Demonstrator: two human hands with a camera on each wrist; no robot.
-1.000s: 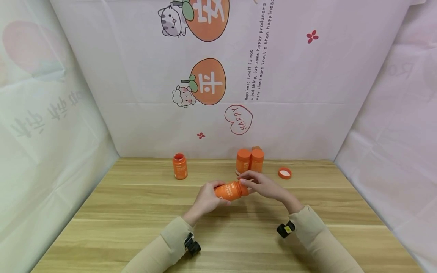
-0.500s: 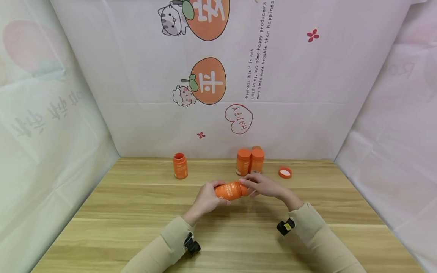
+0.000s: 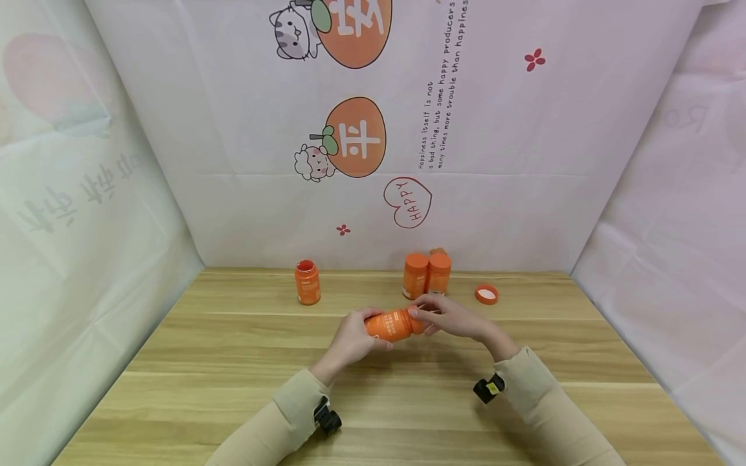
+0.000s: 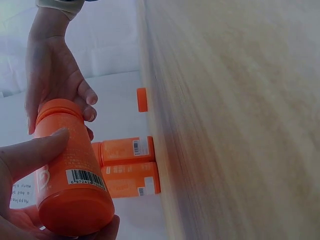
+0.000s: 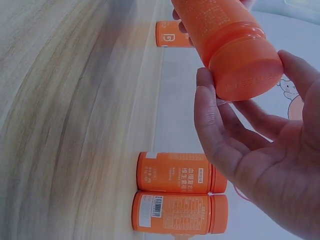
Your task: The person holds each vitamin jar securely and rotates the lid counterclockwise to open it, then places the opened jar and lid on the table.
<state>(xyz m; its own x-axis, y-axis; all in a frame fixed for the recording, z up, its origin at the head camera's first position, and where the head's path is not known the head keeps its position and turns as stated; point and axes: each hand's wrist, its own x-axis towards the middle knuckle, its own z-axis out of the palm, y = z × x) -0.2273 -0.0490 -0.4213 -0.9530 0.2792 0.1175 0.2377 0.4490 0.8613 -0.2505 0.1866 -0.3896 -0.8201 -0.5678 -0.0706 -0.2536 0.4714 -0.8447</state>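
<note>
i have the left hand [image 3: 351, 338] wrapped round an orange bottle [image 3: 389, 326], which is held tilted between both hands above the wooden table [image 3: 408, 414]. the right hand [image 3: 451, 317] pinches its cap [image 5: 246, 70] between thumb and fingers. beyond the left hand i see an uncapped bottle [image 3: 307, 286]; just beyond the right, two capped bottles [image 3: 414, 278], and farther right, a loose cap [image 3: 486, 294].
</note>
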